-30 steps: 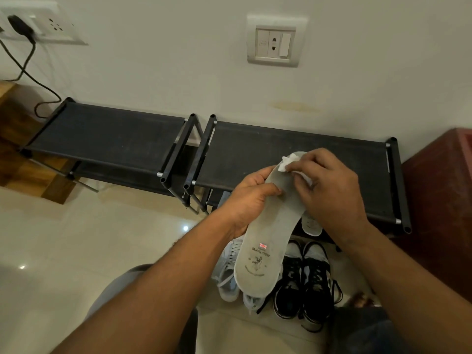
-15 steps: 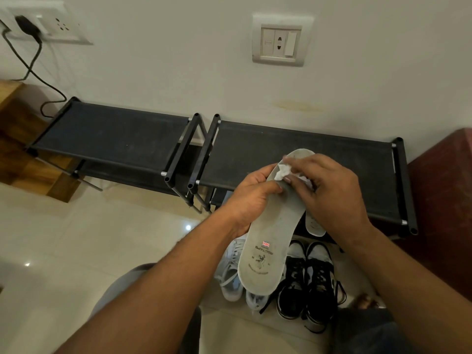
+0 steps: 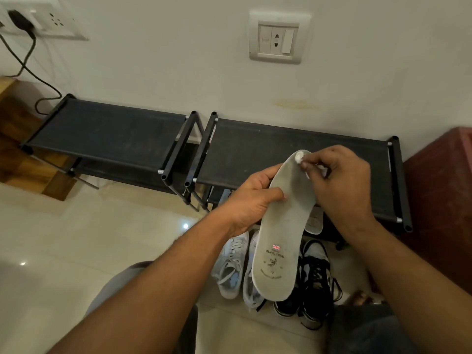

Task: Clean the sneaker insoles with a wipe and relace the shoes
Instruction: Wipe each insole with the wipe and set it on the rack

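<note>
A grey insole [image 3: 283, 241] with a printed logo near its heel is held up over the shoes, toe end pointing away from me. My left hand [image 3: 251, 203] grips its left edge, thumb across the top face. My right hand [image 3: 339, 180] pinches a small white wipe [image 3: 298, 157] and presses it on the insole's toe end. Below, on the floor, stand a pair of light grey sneakers [image 3: 231, 267] and a pair of black-and-white sneakers [image 3: 315, 279]. A second insole [image 3: 314, 221] peeks out behind the held one.
Two low black shoe racks [image 3: 109, 134] [image 3: 255, 149] stand against the wall. A dark red cabinet [image 3: 444, 200] is at the right, a wooden piece [image 3: 18, 149] at the left. A charger cable [image 3: 28, 70] hangs from a wall socket. Glossy tiled floor [image 3: 76, 238] spreads left.
My right hand has slid the wipe up toward the very tip of the insole. The left hand keeps the same grip on the insole's edge.
</note>
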Demonstrator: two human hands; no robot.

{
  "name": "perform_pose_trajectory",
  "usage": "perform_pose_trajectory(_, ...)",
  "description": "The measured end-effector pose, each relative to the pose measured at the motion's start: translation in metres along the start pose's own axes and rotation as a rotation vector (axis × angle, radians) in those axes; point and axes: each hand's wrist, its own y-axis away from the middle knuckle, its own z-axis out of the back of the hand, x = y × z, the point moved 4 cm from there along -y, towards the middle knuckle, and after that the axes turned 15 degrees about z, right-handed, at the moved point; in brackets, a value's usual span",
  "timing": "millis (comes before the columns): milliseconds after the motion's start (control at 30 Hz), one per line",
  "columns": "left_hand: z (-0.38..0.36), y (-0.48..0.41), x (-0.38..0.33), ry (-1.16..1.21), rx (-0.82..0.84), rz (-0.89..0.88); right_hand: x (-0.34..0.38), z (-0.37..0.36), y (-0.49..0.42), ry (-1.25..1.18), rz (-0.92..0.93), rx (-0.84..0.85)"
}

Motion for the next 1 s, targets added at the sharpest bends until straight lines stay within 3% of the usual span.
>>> perform_pose_trajectory(133,0.0,0.003,0.0,0.034,0.004,-0.011,0.032,-0.015,0.013,-0.045,0.221,0.153)
perform_pose_trajectory(267,0.0,0.0,0.0,-0.028,0.007,0.013,-0.003,0.003,-0.001,-0.01,-0.036,-0.014)
perform_pose_trajectory(433,0.0,0.001,0.002,-0.01,-0.011,0.016,0.026,-0.012,0.012,-0.041,0.191,0.113)
perform_pose_trajectory(567,-0.001,0.001,0.0,-0.038,-0.007,0.024,-0.004,0.001,-0.001,0.003,-0.031,0.001)
perform_pose_trajectory(700,0.003,0.002,0.001,0.024,-0.035,0.027,0.03,-0.013,0.013,-0.084,0.223,0.162)
perform_pose_trajectory(833,0.005,0.0,-0.002,0.037,-0.061,0.013,0.005,-0.002,0.0,-0.033,0.053,0.068)
perform_pose_trajectory(1000,0.008,0.0,0.0,0.23,-0.017,0.003,0.032,-0.01,0.008,-0.06,0.268,0.237)
